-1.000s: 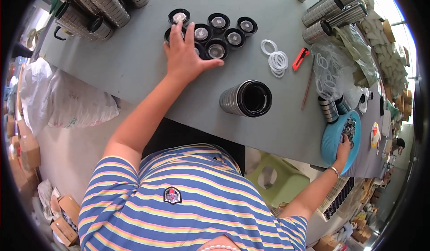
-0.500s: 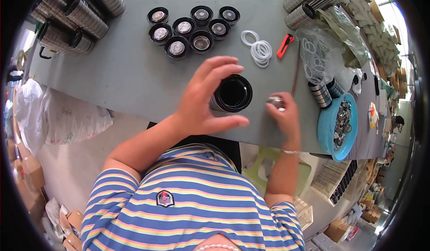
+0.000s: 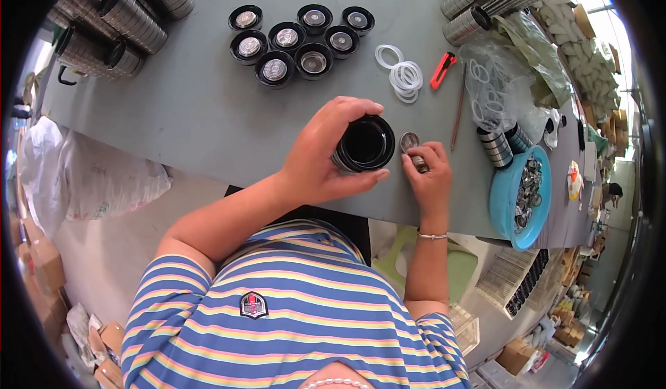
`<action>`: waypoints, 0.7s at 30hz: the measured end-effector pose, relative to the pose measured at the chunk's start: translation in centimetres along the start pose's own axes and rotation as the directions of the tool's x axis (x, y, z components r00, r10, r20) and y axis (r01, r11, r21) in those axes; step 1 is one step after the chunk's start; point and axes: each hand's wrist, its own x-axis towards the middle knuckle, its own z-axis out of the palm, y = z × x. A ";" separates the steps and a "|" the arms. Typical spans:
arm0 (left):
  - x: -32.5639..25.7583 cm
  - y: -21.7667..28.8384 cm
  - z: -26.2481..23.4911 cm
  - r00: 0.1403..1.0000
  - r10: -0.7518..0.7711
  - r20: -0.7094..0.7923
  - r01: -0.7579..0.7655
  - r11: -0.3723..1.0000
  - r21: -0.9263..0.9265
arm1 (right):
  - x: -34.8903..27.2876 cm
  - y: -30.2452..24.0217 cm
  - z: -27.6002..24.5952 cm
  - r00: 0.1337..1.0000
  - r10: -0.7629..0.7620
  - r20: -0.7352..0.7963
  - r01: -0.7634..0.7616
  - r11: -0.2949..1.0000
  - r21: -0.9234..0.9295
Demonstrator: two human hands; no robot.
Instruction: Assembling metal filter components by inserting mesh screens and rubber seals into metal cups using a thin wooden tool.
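Note:
My left hand [image 3: 320,151] curls round the side of a round black cup-like part [image 3: 365,145] near the table's front edge. Its opening faces up, and its rim is glossy. It may be the top of a stack, but my hand hides much of its side. To its right, my right hand [image 3: 429,175] pinches small round metal pieces between thumb and fingers. One silvery mesh disc [image 3: 410,140] shows at the fingertips; another metal piece [image 3: 419,164] sits deeper in the grip. How many I hold is partly hidden.
Several black cups with metal discs inside [image 3: 275,70] stand farther back. Clear rings [image 3: 406,78], a red cutter knife [image 3: 442,70] and a thin rod [image 3: 458,111] lie to the right. A blue basin [image 3: 497,208] of metal parts stands at the right edge, tall metal stacks [image 3: 135,21] at the left.
My left hand has closed in round the black part, its fingers now against the side. My right hand has shifted slightly left, and a metal disc now shows at its fingertips.

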 end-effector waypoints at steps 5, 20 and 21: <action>-0.2 0.4 0.0 0.999 -0.036 0.009 0.036 0.999 0.013 | 1.8 -4.7 -2.8 0.970 -0.184 -0.160 0.211 0.963 0.166; -0.3 -0.1 -0.2 0.996 -0.084 0.013 0.085 0.992 -0.090 | 7.3 -17.7 -6.2 0.713 -0.490 0.501 0.548 0.836 0.036; -0.3 -0.2 -0.2 0.998 -0.060 0.010 0.060 0.995 -0.084 | 7.1 -17.7 -6.2 0.712 -0.488 0.505 0.548 0.836 0.036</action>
